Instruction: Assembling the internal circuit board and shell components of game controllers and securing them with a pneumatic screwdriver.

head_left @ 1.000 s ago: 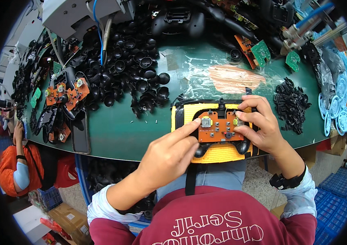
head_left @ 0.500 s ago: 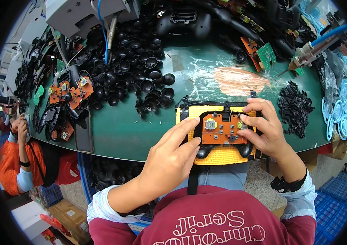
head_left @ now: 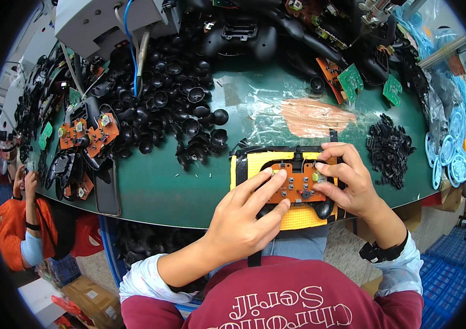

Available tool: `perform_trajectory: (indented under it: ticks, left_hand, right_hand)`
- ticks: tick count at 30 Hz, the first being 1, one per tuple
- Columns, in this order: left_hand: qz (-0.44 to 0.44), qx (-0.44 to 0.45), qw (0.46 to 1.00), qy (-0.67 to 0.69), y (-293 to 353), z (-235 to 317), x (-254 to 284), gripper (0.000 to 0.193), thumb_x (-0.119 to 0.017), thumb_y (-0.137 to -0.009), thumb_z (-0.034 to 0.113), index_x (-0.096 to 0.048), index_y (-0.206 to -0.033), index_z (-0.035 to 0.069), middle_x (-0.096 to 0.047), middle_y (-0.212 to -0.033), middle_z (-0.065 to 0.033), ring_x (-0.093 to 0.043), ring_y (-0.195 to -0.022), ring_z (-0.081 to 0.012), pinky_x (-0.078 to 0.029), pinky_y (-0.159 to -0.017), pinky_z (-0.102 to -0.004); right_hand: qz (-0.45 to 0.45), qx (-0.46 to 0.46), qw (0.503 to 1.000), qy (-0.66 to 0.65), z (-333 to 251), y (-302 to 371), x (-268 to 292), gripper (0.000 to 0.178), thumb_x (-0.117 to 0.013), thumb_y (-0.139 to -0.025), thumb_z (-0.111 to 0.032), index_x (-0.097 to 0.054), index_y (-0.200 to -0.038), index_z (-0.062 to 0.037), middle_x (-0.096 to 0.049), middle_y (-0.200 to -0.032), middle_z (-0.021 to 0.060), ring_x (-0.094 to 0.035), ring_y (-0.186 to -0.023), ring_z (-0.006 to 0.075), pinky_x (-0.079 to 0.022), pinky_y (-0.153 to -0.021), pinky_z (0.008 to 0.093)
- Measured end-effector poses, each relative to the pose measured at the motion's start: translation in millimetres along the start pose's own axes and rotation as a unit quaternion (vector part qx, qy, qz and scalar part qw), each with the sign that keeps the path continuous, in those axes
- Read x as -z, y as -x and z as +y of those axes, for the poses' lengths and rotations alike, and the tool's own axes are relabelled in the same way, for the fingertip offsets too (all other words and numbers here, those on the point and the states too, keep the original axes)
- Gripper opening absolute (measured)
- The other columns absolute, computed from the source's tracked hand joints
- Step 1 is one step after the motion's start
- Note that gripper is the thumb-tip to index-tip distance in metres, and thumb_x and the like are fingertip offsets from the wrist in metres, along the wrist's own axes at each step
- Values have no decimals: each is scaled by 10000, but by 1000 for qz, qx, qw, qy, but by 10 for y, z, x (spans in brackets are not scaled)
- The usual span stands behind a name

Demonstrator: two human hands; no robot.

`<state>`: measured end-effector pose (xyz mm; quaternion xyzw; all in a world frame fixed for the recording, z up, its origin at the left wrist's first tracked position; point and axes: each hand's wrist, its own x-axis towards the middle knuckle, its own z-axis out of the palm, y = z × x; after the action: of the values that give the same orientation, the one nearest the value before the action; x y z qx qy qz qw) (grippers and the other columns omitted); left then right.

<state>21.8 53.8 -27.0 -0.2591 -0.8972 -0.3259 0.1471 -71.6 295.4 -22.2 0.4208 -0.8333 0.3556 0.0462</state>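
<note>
A black game controller shell [head_left: 323,209] rests on a yellow pad [head_left: 304,220] at the table's near edge, with an orange circuit board [head_left: 294,185] lying in it. My left hand [head_left: 246,216] is over the board's left part, fingertips on the board and thumb at its lower edge, hiding the left joystick module. My right hand [head_left: 351,183] grips the right side, its thumb and fingers closed around the right joystick module [head_left: 319,176]. Black tape edges the pad.
Black thumbstick caps [head_left: 189,127] are heaped left of centre beneath a grey machine [head_left: 115,27]. Small black parts [head_left: 389,151] form a pile on the right. Controller shells [head_left: 241,38] and green boards [head_left: 350,82] lie at the back. A co-worker [head_left: 19,225] sits far left.
My left hand has moved from the controller's left edge onto the board, covering the left joystick module. My right hand keeps its grip. The blue-hosed tool at upper right has swung up and away.
</note>
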Motion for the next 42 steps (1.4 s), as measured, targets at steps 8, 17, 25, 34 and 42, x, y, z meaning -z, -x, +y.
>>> perform_trajectory:
  ticks: [8, 17, 25, 34, 42]
  left_hand:
    - [24, 2, 1000, 4, 35, -21, 11, 315, -747, -654, 109, -719, -968, 107, -562, -1323, -136, -553, -1187, -323, -492, -904, -392]
    - [168, 163, 963, -134, 159, -157, 416, 225, -761, -710, 105, -673, -915, 82, -573, -1046, -94, -534, -976, -290, -388, -815, -416]
    - [181, 244, 925, -227, 104, -509, 363, 195, -816, -678, 136, -690, -815, 78, -489, -850, -46, -477, -827, -236, -345, -763, -380]
    - [327, 303, 853, 272, 31, -571, 594, 90, -726, -819, -11, -637, -830, -16, -657, -1100, -148, -621, -767, -109, -487, -660, -212]
    - [263, 323, 815, 401, -81, -263, 534, 320, -631, -855, -48, -584, -1172, -65, -598, -1118, -133, -637, -908, -169, -514, -817, -271]
  right_hand:
    - [-68, 84, 986, 124, -186, -116, -13, 323, -730, -684, -73, -687, -998, -138, -683, -1089, -40, -579, -1061, 234, -390, -1031, 524]
    - [-67, 121, 981, 136, -536, -1153, -263, 200, -657, -742, -36, -648, -941, -53, -630, -906, 64, -604, -903, 277, -510, -796, 371]
    - [-77, 146, 969, 186, -479, -1513, -649, 101, -600, -753, -55, -562, -837, -14, -574, -834, 112, -601, -829, 299, -534, -687, 406]
    - [120, -10, 963, 240, -154, -72, 125, 187, -698, -726, 81, -589, -865, 19, -690, -1037, 198, -685, -845, 324, -562, -722, 364]
    - [20, -72, 991, 112, -161, 165, 272, 199, -744, -738, 9, -654, -915, -1, -666, -984, 109, -644, -889, 278, -533, -752, 349]
